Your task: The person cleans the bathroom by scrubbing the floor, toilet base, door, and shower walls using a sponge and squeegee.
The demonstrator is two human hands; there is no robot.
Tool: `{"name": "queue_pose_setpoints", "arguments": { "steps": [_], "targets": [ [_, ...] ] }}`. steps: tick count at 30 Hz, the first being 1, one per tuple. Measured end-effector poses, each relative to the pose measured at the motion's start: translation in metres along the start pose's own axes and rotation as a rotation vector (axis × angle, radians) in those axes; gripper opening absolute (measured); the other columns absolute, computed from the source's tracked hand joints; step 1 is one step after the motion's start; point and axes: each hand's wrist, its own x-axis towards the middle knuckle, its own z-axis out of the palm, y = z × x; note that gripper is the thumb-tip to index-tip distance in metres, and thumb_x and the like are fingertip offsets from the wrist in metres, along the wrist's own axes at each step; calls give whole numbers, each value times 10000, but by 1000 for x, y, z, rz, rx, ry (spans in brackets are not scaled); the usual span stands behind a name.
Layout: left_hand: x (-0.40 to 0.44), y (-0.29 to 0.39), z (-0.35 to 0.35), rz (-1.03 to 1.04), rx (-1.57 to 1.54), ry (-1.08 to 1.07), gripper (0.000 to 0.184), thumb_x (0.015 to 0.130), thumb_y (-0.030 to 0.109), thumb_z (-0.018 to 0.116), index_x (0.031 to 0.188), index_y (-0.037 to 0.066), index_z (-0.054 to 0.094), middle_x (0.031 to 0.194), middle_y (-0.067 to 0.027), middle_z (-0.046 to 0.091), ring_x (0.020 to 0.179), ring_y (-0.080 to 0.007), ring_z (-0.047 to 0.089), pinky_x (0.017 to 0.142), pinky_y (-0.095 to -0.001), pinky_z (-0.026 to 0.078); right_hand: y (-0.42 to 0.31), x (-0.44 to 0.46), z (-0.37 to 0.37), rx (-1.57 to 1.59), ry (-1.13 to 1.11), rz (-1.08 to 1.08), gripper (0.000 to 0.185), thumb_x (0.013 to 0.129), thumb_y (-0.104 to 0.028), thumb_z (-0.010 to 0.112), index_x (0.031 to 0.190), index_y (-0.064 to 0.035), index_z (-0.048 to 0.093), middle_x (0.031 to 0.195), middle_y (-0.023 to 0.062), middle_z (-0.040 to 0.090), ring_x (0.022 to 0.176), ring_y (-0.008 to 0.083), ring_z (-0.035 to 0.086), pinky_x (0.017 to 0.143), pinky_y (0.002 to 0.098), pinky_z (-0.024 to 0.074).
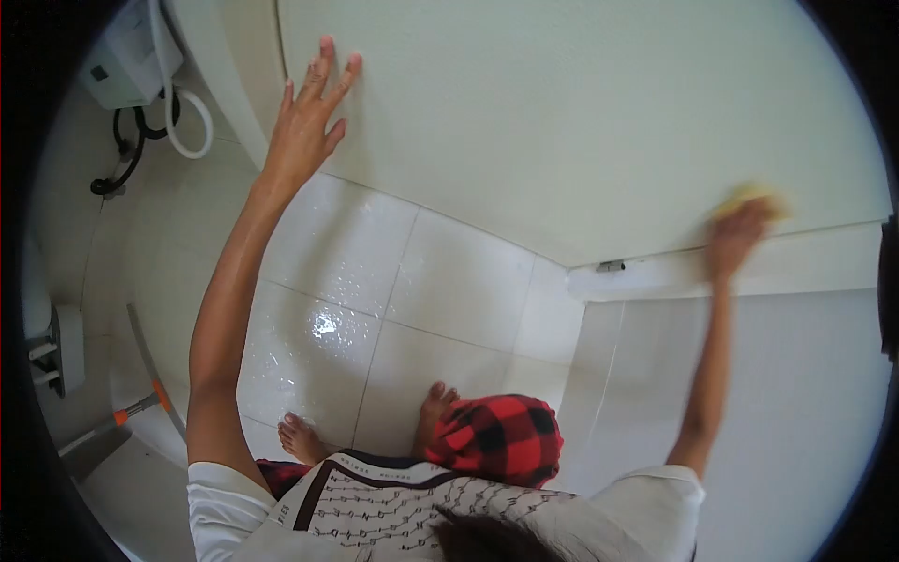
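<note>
A pale door [524, 112] fills the upper part of the head view. My left hand [304, 131] is open near its left edge, with the fingers spread against the panel. At the far right my right hand [737, 239] is closed on a yellow cloth [749, 199], which touches the door close to its hinge-side edge. The hand and cloth are smeared by motion, so whether the yellow piece is a cloth or a thin sponge is hard to tell.
A metal hinge [611, 267] sits on the white door frame [796, 258]. Wet white tiles [328, 323] lie around my bare feet. At left are an orange-and-grey squeegee [159, 398] and a white wall unit [131, 66] with a looped white hose [201, 140].
</note>
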Motion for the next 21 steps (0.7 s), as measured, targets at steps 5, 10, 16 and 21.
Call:
{"name": "queue_pose_setpoints", "arguments": {
  "steps": [5,10,16,21],
  "targets": [
    [2,-3,-3,1,4,11,780,768,62,631,1376,365,248,1484,56,53,1327,-251,238,1045,-566,221,48,136,-44,-225,403,360,587,956,-354,276,1377,38,160,1437,224,162,1330,385,138,1064,499,125],
    [6,1,-17,-16,22,-35,753,772,113,639,1369,372,260,1478,59,93,1310,-251,278,1041,-562,238,-257,-59,88,195,503,1258,558,962,-326,245,1343,79,188,1324,278,284,1219,415,286,995,512,259],
    [3,10,-15,-41,-127,5,630,791,153,627,1334,331,362,1461,38,189,1310,-249,278,1046,-478,289,-509,-122,72,1120,-86,929,300,866,-71,412,1149,-10,489,1097,142,531,1080,294,455,958,409,293],
    [-8,47,-4,8,-205,116,496,814,118,595,1268,282,482,1433,-7,284,1296,-257,312,1027,-450,321,-578,-52,6,1472,-628,138,377,809,-110,542,1181,-63,495,1218,121,496,1153,291,430,996,436,279]
  ]
}}
